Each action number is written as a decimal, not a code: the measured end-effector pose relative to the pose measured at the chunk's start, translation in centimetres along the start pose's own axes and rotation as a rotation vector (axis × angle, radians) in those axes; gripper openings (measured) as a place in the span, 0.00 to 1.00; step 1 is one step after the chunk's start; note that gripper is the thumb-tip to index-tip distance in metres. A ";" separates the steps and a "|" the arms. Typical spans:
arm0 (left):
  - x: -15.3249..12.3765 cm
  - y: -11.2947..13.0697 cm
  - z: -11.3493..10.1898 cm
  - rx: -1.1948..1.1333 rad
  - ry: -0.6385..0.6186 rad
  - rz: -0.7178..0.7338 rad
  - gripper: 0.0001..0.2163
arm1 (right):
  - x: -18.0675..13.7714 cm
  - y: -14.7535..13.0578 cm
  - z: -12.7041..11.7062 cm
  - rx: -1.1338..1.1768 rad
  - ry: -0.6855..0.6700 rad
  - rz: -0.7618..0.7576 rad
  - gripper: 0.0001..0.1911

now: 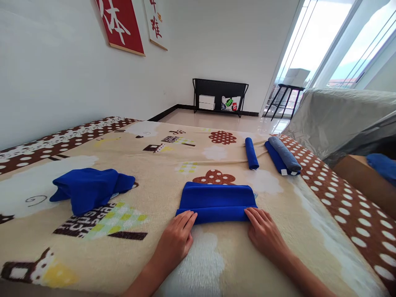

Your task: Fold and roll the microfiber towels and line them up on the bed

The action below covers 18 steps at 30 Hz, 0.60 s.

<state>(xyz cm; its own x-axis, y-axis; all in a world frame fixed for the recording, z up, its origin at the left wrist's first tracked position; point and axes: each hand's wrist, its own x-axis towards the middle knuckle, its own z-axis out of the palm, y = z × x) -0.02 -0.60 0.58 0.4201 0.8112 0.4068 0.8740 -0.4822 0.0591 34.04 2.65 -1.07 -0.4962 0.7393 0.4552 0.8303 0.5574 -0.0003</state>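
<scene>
In front of me a blue towel [218, 198] lies on a patterned blanket, its near edge rolled or folded into a strip. My left hand [179, 235] grips the left end of that strip, with fingers curled over the top and the thumb tucked below. At the opposite end, my right hand [262, 229] holds the strip the same way. The far part of the towel lies flat. Off to the left rests a crumpled blue cloth [93, 187], touched by neither hand.
Farther back lie a rolled blue towel [251, 153] and a grey-blue roll [284, 153] on folded blue cloth. The blanket [161, 173] has a brown dotted border. At right stand a cardboard box [359, 177] with blue fabric and a plastic-covered piece of furniture [349, 111]. A black rack [221, 87] stands by the wall.
</scene>
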 end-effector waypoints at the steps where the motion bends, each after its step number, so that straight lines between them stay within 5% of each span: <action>1: 0.3 0.0 0.2 -0.005 -0.027 -0.024 0.25 | 0.3 -0.1 0.3 0.000 -0.013 0.030 0.24; 11: 6.4 -0.1 -1.6 0.043 -0.245 -0.101 0.17 | 5.3 -0.5 -0.2 -0.014 -0.120 0.171 0.07; 18: 6.3 1.2 -2.6 0.031 -0.312 -0.077 0.17 | 5.5 -2.2 -2.2 0.050 -0.207 0.134 0.09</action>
<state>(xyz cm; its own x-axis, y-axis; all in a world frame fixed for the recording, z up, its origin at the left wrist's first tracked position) 3.02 3.13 5.57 0.4027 0.9095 0.1029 0.9112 -0.4090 0.0494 30.08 4.66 3.41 -0.4278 0.8669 0.2557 0.8814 0.4628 -0.0945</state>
